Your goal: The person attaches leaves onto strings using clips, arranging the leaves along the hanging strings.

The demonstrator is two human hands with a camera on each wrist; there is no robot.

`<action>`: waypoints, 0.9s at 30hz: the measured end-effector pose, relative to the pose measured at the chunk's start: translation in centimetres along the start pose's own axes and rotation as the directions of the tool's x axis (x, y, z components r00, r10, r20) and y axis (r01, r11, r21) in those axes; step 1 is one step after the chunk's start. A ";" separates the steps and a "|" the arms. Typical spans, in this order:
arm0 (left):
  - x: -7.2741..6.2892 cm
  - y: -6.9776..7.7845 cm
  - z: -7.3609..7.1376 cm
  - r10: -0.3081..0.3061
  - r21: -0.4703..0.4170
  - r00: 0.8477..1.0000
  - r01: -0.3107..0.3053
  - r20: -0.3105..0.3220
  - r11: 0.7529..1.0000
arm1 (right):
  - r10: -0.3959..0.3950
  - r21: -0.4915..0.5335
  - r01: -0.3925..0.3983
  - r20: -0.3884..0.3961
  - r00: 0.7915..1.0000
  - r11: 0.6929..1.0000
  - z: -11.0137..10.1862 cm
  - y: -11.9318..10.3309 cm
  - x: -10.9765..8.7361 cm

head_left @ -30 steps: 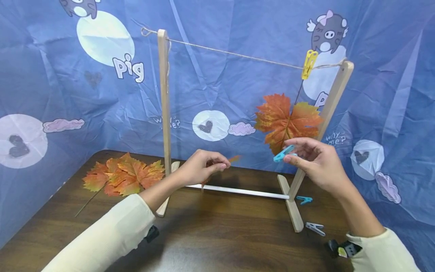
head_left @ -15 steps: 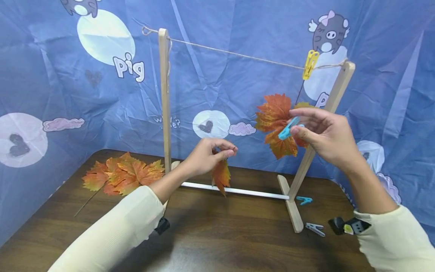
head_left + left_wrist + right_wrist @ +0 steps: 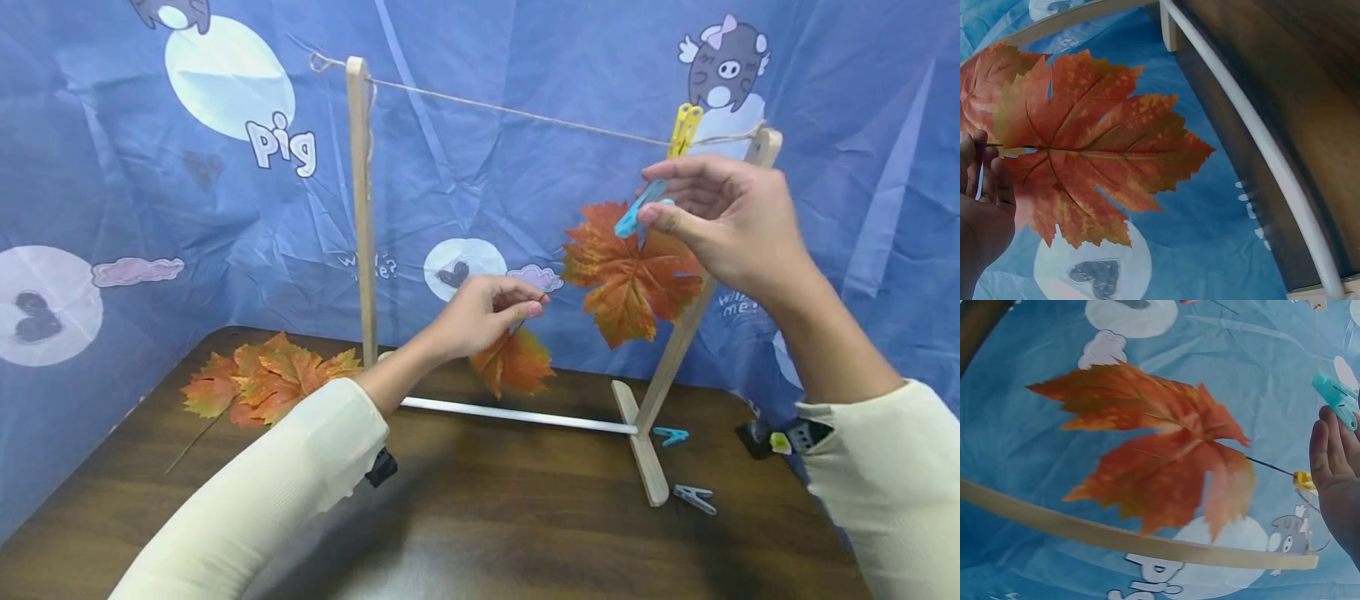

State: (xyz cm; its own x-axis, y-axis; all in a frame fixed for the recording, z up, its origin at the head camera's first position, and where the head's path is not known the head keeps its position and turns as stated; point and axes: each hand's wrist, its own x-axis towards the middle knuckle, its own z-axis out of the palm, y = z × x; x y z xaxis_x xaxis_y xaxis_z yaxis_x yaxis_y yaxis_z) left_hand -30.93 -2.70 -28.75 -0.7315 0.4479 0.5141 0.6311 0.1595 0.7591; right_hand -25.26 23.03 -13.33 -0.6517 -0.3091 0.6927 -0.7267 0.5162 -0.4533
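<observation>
My left hand (image 3: 487,317) pinches the stem of an orange maple leaf (image 3: 1104,144), which hangs below the fingers over the white crossbar. A light blue clothespin (image 3: 640,208) sits between the thumb and fingers of my right hand (image 3: 738,217), raised near the right end of the string (image 3: 517,112). Behind that hand, a second maple leaf (image 3: 1166,444) hangs by its stem from a yellow clothespin (image 3: 683,132) clipped on the string. In the head view the right hand covers the stem of this hanging leaf.
The string runs between two wooden posts (image 3: 362,208) joined by a white rod (image 3: 517,415). More maple leaves (image 3: 270,379) lie on the table's left. Near the right foot (image 3: 640,446) lie another blue clothespin (image 3: 671,436) and a grey one (image 3: 696,498). A blue printed cloth (image 3: 480,183) hangs behind.
My right hand has risen with the blue clothespin toward the string. My left hand has moved up and right, lifting the leaf, which now shows more of its face.
</observation>
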 end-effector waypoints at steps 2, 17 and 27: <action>0.5 0.2 0.1 0.009 0.005 1.000 -0.009 -0.003 1.000 | -0.012 -0.016 0.012 -0.018 1.000 1.000 -0.1 -0.3 0.8; 4.4 2.7 0.1 0.057 0.062 0.998 -0.056 -0.018 0.996 | -0.055 -0.227 0.036 -0.079 0.995 0.973 -0.9 -2.0 5.7; 7.0 5.0 0.2 0.089 -0.004 0.995 -0.089 -0.036 0.996 | -0.030 -0.342 0.002 -0.077 0.997 0.940 -2.1 -3.2 7.9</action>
State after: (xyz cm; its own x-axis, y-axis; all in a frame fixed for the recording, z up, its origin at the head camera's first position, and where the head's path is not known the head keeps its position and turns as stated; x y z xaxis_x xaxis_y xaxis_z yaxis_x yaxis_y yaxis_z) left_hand -32.80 1.41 -21.43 -0.6815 0.4280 0.5936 0.6927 0.1156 0.7119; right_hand -27.65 20.58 -5.24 -0.6110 -0.2620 0.7470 -0.6094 0.7579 -0.2326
